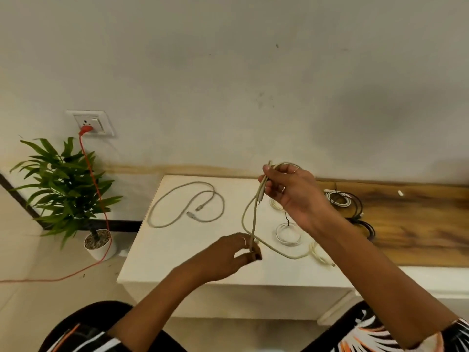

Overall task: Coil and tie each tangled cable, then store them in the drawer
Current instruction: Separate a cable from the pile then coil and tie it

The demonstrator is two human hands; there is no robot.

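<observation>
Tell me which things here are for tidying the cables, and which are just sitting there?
For the job:
- beige cable held by right hand and left hand
- grey cable lying loose on the white table
- white coiled cable
- black cables on the wooden top

Just there:
- potted plant
- orange cord plugged into the wall socket

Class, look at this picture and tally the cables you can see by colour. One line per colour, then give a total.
Beige cables: 2, one held in both hands, one loose on the white table
White cable coils: 4
Black cables: 1 bundle
Orange cables: 1, plugged into the wall socket
Total: 8
</observation>
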